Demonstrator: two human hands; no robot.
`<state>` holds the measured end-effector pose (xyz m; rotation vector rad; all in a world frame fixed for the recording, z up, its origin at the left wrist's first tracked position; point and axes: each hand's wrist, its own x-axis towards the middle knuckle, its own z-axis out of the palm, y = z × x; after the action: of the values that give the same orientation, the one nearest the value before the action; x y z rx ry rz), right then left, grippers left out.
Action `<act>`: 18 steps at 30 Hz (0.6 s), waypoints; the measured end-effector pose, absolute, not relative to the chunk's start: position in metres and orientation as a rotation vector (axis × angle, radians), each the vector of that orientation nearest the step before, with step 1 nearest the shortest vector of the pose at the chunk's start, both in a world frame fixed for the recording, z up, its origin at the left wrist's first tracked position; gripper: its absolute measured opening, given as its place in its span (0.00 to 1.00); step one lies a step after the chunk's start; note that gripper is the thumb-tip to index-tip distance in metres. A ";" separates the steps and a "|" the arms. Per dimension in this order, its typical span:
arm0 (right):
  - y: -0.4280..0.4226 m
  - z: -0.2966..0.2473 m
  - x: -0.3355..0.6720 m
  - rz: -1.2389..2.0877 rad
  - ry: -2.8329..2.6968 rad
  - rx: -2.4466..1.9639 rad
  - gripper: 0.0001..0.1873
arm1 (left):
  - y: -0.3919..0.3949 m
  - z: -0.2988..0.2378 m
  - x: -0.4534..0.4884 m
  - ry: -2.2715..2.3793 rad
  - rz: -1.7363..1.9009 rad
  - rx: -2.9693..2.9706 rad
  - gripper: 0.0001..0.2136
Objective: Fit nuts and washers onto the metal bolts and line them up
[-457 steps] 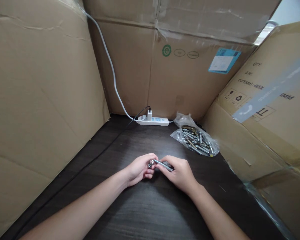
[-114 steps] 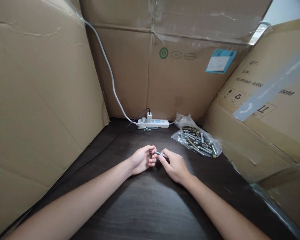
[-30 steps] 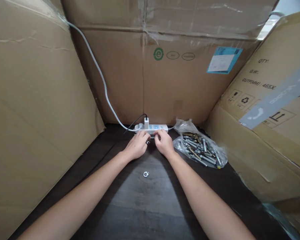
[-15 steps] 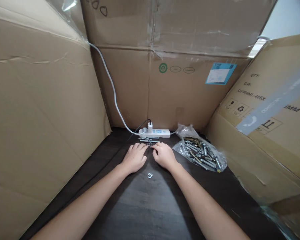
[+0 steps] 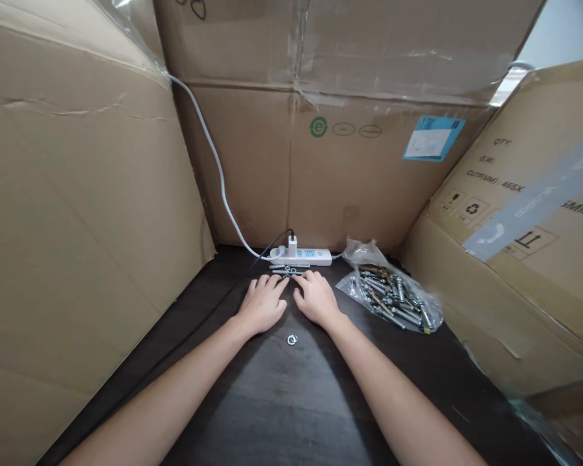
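My left hand (image 5: 263, 303) rests palm down on the dark table, its fingers apart and the index fingertip reaching small metal rings. Opposite it, my right hand (image 5: 317, 299) also lies with fingers spread, index fingertip by the same small parts. Between and just beyond the fingertips are small nuts or washers (image 5: 293, 270), too small to tell apart. Metal bolts (image 5: 278, 272) lie crosswise there, in front of the power strip. Closer to me, between my forearms, a couple of overlapping metal washers (image 5: 292, 340) lie flat on the table.
A white power strip (image 5: 323, 257) with a plugged-in charger (image 5: 292, 244) stands against the back cardboard box (image 5: 252, 168). To the right lies a clear plastic bag (image 5: 352, 285) full of bolts. Cardboard boxes wall in both sides. A black cable (image 5: 214, 312) crosses the table at left.
Both index fingers have moved slightly away from me, pushing the small rings closer to the bolts. The washers nearer to me stay in place.
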<state>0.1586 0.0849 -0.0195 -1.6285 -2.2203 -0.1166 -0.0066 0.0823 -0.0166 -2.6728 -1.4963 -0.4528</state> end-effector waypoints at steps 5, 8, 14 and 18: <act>0.078 -0.018 0.162 -0.075 -2.193 -1.612 0.22 | 0.081 -0.014 -0.009 -1.530 -0.464 -2.703 0.26; 0.060 -0.014 0.168 -0.020 -2.147 -1.551 0.20 | 0.072 -0.010 -0.014 -1.533 -0.527 -2.771 0.24; 0.021 -0.005 0.227 -0.077 -2.018 -1.506 0.15 | 0.026 -0.001 -0.020 -1.445 -0.638 -3.023 0.14; 0.006 -0.014 0.291 -0.280 -1.749 -1.792 0.14 | 0.007 0.001 -0.020 -1.389 -0.578 -3.100 0.10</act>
<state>0.2911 0.0061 -0.0144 -1.7924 -1.7490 -0.2798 -0.0200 0.0070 0.0015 -3.0998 -1.3893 -0.5776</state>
